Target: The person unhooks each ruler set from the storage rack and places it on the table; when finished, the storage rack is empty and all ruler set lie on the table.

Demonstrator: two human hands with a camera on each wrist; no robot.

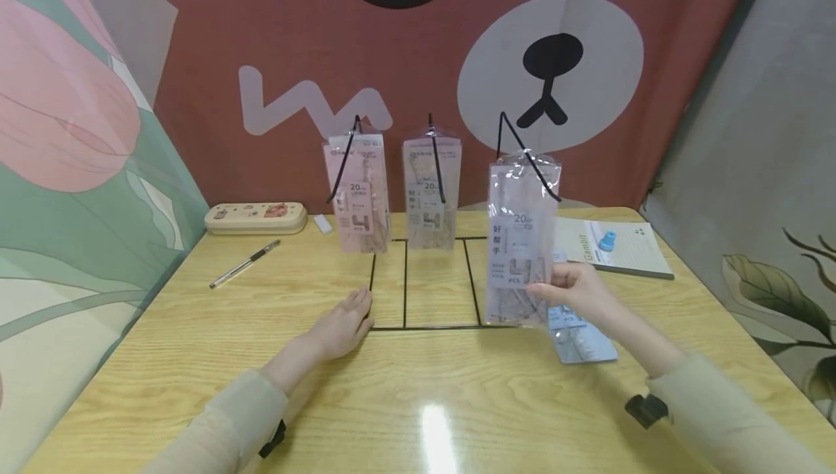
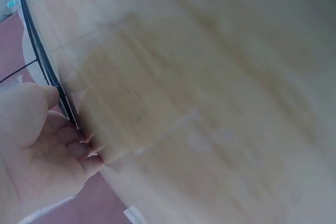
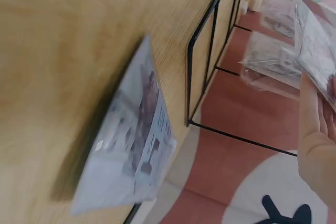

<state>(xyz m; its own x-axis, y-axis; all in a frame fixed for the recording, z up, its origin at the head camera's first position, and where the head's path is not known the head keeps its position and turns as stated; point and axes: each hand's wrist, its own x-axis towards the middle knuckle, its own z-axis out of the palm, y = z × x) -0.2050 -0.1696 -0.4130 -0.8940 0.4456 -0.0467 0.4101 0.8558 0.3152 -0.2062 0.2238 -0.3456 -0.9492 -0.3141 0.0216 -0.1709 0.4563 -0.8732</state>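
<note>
Head view: a clear packet (image 1: pixel 520 242) is pinched at its lower right edge by the right hand (image 1: pixel 575 291) and held upright over the right end of a black wire rack (image 1: pixel 424 300) on the wooden worktop (image 1: pixel 418 387). The packet hangs from one of the rack's black hooks (image 1: pixel 516 136). Two more packets, a pink one (image 1: pixel 358 194) and a paler one (image 1: pixel 431 194), hang from hooks at the back of the rack. A further flat packet (image 1: pixel 581 340) lies on the worktop just under the right hand and is partly hidden by it.

The left hand (image 1: pixel 342 325) is laid flat with relaxed fingers, grasping nothing, its fingertips at the rack's front left corner. In the left wrist view the fingers (image 2: pixel 86 148) appear to touch the black wire, though the frame is blurred.

Behind the rack are seen a beige pencil case (image 1: pixel 256 217), a white eraser (image 1: pixel 323 223), a pen (image 1: pixel 244 263) and a notebook (image 1: pixel 627 249) bearing a small blue object (image 1: pixel 607 241). Print on the packets is too small to be read, and the right wrist view shows only part of the hand at its edge.
</note>
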